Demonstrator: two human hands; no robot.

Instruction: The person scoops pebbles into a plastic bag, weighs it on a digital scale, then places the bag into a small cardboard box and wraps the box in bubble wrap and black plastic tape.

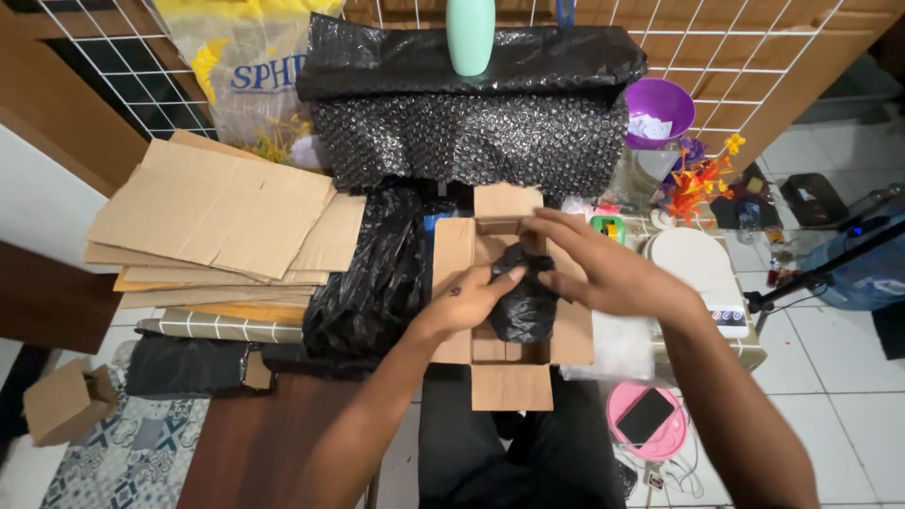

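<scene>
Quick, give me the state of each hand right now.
Left hand: closed, pinching the black bubble-wrapped bundle in the open cardboard box.
Right hand: fingers curled on the top of the same bundle, holding it.

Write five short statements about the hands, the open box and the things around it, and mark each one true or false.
1. Both hands hold a black plastic-wrapped bundle over the open cardboard box. True; the left hand and right hand both grip it.
2. The box flaps are taped shut. False: the flaps are folded open.
3. A stack of flattened cardboard sheets lies beyond the left hand. True.
4. A dark phone rests on a pink round object below the right forearm. True.
5. The purple bowl sits inside the box. False: it stands apart, at the upper right beside the black bubble wrap.
</scene>
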